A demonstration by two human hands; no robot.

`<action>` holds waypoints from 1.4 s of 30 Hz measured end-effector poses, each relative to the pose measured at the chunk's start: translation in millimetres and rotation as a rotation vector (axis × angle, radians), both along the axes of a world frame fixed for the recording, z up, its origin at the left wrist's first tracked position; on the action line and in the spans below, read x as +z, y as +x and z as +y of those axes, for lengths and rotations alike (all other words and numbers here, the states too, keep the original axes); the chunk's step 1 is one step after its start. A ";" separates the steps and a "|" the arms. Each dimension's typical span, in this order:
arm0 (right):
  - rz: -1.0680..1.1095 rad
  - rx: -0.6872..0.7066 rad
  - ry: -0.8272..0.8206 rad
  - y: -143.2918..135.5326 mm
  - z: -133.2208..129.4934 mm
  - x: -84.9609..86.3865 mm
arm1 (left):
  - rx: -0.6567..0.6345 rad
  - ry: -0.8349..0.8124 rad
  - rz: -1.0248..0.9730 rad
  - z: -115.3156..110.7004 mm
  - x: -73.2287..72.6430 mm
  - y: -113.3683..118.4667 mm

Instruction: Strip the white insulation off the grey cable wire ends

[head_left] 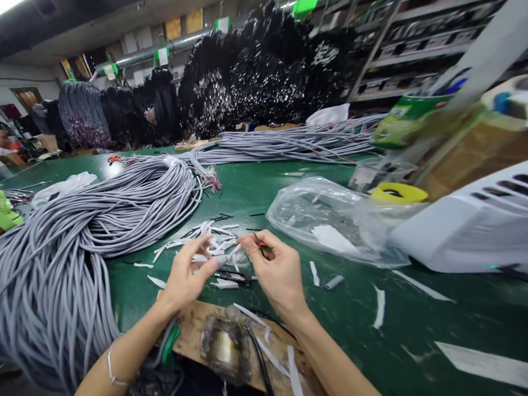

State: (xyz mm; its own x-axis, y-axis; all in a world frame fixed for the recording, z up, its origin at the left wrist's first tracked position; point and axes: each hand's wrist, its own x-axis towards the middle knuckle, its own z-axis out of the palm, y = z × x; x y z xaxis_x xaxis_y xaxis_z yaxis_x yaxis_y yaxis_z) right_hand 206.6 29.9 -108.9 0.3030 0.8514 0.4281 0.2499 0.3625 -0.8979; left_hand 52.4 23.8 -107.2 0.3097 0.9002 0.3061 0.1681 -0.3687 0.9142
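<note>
Green tabletop (pixel 256 186) is looking like smooth matt felt or rubber. Grey cables (pixel 114 215) are showing dull plastic jackets. The bag (pixel 333 218) is gleaming, thin crinkly clear plastic. Wooden board (pixel 192 329) is looking rough and worn, paper strips (pixel 210 236) sitting flat white.

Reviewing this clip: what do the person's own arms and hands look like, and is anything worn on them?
Both forearms are bare, with no sleeves in view and no gloves. The left hand has a thin silver-coloured bangle around its wrist. The right hand shows no ring, watch or band that I can make out.
</note>
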 end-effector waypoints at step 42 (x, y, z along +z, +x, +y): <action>0.117 0.345 0.014 1.1 -13.4 15.9 | -0.400 -0.468 -0.290 -0.2 3.6 9.3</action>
